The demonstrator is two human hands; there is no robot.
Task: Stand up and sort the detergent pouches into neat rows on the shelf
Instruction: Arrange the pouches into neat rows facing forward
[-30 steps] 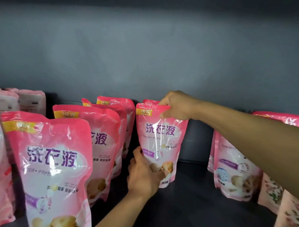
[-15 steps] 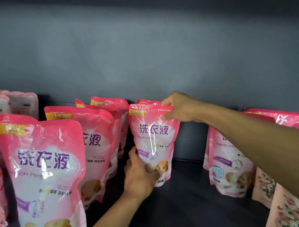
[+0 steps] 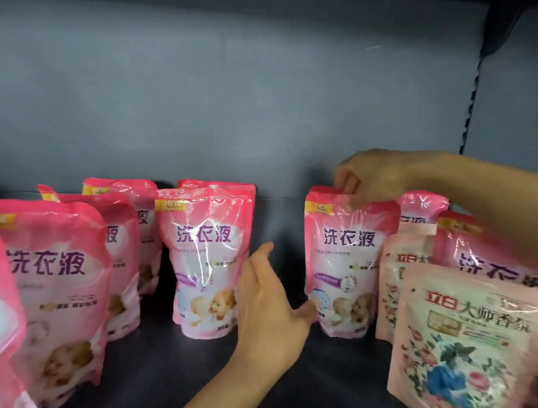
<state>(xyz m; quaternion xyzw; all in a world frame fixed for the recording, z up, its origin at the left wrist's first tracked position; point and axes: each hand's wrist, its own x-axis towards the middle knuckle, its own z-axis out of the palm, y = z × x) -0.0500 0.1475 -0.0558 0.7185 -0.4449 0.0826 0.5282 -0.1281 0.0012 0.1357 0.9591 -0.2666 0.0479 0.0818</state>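
1. As far as I can read the head view, the right hand (image 3: 371, 174) reaches in from the right and pinches the top edge of a pink detergent pouch (image 3: 347, 262), fingers curled over the seal. That pouch stands upright on the dark shelf (image 3: 163, 362), right of centre.
2. The left hand (image 3: 266, 308) comes up from below, between two pouches. Its fingers are straight and spread, holding nothing. The thumb tip touches or sits just beside the lower left corner of the pinched pouch; I cannot tell which.
3. Just left of that hand stands a second pink pouch (image 3: 202, 262), upright, with another one (image 3: 217, 184) close behind it. The fingers appear to brush its right edge; contact not certain.
4. Further left, I note a row of the same pink pouches running front to back: a large near one (image 3: 52, 290), then one behind it (image 3: 122, 259), then a third (image 3: 131, 194) at the back.
5. On the right, a pale floral pouch (image 3: 464, 337) stands nearest the camera, with a second floral pouch (image 3: 403, 278) behind it. Two more pink pouches (image 3: 422, 203) (image 3: 479, 250) stand behind those.
6. A grey back panel (image 3: 226, 97) closes the shelf.
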